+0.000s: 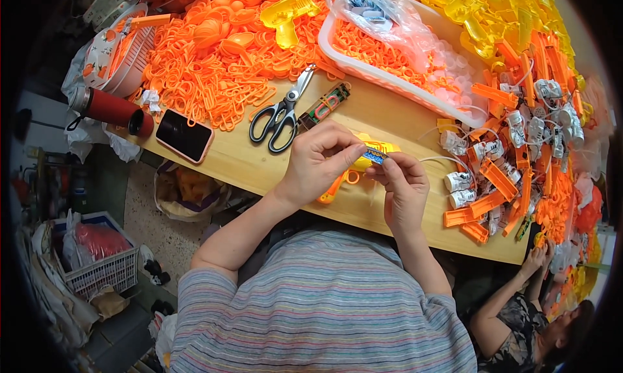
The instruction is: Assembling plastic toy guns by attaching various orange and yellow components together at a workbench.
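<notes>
Both hands meet at centre frame: my left hand (pixel 318 162) and right hand (pixel 403 188) pinch a small blue piece (pixel 374 155) between fingertips, just above a yellow-and-orange toy gun (pixel 354 168) on the wooden table (pixel 246 168). Farther up lie scissors (pixel 282 113), then orange plastic rings (pixel 207 68).

Both hands are meeting over the wooden table (pixel 246 168): the left hand (pixel 316 162) and right hand (pixel 403 190) are pinching a small blue piece (pixel 374 155) above a yellow-orange toy gun (pixel 354 172), scissors (pixel 280 113) lying nearby.
</notes>
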Demonstrator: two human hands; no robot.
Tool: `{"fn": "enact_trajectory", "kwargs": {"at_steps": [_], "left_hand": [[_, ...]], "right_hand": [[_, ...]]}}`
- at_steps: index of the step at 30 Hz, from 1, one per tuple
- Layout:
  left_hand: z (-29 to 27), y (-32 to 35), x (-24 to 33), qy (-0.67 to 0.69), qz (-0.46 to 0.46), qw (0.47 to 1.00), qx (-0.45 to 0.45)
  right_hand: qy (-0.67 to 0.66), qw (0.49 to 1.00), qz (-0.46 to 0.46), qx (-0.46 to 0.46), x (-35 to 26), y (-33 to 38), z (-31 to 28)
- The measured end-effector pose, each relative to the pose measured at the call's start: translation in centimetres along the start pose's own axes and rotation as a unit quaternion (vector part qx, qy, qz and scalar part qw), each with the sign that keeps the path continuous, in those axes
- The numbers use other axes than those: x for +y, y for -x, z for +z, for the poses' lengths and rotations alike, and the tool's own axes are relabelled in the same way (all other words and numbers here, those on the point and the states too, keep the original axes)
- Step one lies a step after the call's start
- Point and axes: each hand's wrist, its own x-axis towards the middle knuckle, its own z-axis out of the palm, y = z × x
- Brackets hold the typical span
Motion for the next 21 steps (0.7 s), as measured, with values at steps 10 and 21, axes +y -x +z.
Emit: {"fn": "enact_trajectory", "kwargs": {"at_steps": [10, 21], "left_hand": [[-1.4, -0.1, -0.4, 0.159, -0.067, 0.984, 0.046], [-1.2, -0.2, -1.0, 0.142, -0.2, 0.968, -0.05]], "right_hand": [[0.075, 0.995, -0.03, 0.056, 0.1, -0.7, -1.3], [0.108, 0.994, -0.021, -0.001, 0.3, -0.6, -1.0]]}}
